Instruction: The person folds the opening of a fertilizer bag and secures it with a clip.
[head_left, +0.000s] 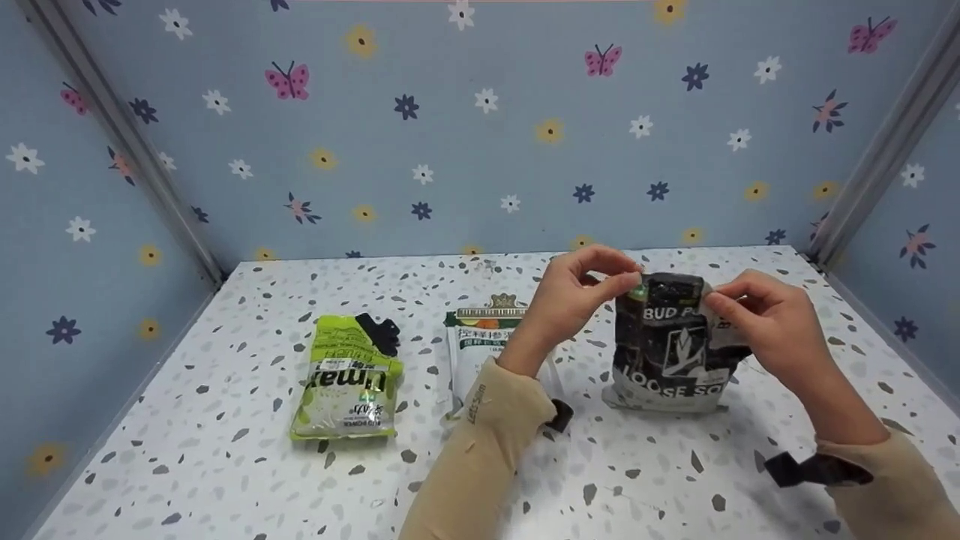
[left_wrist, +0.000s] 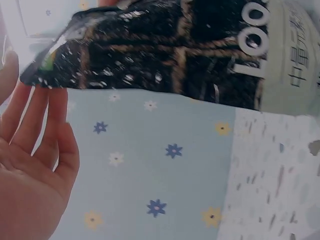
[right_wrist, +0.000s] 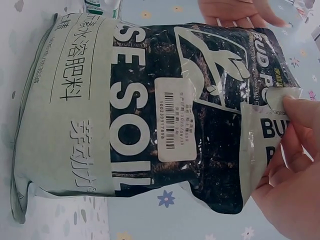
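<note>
A black and pale grey-green LOOSE SOIL bag (head_left: 664, 352) stands upright on the right half of the table. Its top part looks folded over, with a corner flap turned to the front in the right wrist view. My left hand (head_left: 568, 300) pinches the bag's top left corner between thumb and fingers. At the top right, my right hand (head_left: 776, 319) pinches the flap, thumb in front. In the right wrist view, a white barcode label (right_wrist: 175, 120) shows on the bag's front.
A lime-green bag (head_left: 349, 382) lies on the left of the speckled table (head_left: 232, 450). Behind my left forearm, a white and green packet (head_left: 466, 367) lies partly hidden. Flower-printed blue walls (head_left: 480, 150) enclose the back and sides.
</note>
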